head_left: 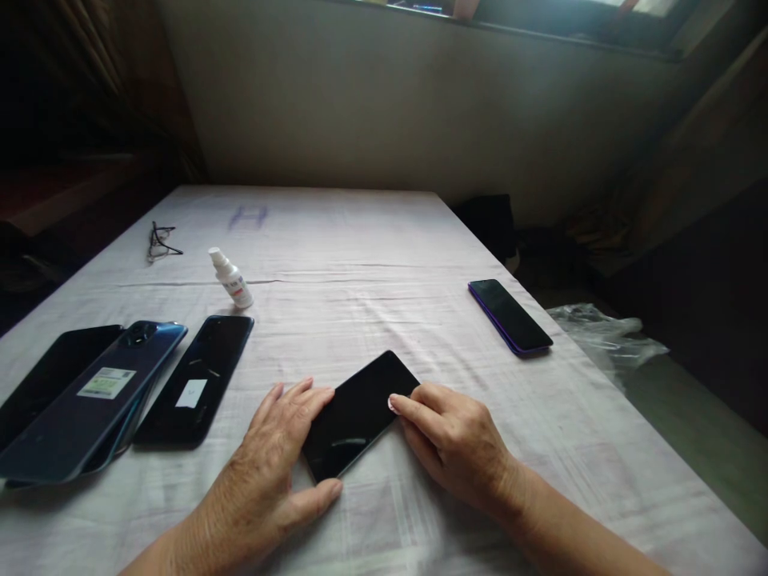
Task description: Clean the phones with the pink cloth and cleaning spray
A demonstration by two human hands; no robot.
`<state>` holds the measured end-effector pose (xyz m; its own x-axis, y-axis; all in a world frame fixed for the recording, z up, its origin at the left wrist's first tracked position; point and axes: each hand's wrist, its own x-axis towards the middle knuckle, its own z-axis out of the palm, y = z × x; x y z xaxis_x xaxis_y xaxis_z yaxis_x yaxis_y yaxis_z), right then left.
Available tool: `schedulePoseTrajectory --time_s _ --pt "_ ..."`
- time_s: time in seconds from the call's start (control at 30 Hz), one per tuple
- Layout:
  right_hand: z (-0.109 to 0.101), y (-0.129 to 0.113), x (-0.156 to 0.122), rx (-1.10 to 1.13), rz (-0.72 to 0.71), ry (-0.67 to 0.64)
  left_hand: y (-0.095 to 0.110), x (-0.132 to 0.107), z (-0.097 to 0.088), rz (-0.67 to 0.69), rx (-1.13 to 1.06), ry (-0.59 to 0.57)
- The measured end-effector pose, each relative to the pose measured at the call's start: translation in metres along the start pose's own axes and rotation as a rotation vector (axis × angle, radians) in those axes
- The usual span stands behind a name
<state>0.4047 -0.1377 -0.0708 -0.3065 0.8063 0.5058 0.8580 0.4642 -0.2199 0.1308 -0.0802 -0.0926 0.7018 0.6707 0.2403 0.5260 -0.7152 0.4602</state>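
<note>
A black phone lies screen up on the white cloth, just in front of me. My left hand rests against its left edge, fingers spread along the side and thumb at the near corner. My right hand is at the phone's right edge with the index finger stretched onto the screen and the other fingers curled under.
At the left lie several dark phones: a blue one with a sticker and a black one with a white label. A small white spray bottle and glasses lie further back. A purple-edged phone sits near the table's right edge.
</note>
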Motion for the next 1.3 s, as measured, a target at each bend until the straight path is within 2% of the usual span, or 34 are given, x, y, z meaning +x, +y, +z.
schedulePoseTrajectory --time_s 0.27,0.67,1.03,1.3 --pt "-0.004 0.016 -0.001 -0.119 0.100 0.021 0.002 0.001 -0.002 0.008 0.008 -0.004" --pt "-0.001 -0.007 0.000 0.024 -0.036 -0.008 0.002 0.002 -0.003 0.007 -0.015 0.004" --pt "-0.006 0.018 -0.002 -0.165 0.097 0.010 0.003 0.001 -0.003 0.000 -0.030 0.009" --pt "-0.001 0.000 -0.001 -0.003 -0.022 0.001 0.003 0.000 -0.002 0.017 -0.008 0.000"
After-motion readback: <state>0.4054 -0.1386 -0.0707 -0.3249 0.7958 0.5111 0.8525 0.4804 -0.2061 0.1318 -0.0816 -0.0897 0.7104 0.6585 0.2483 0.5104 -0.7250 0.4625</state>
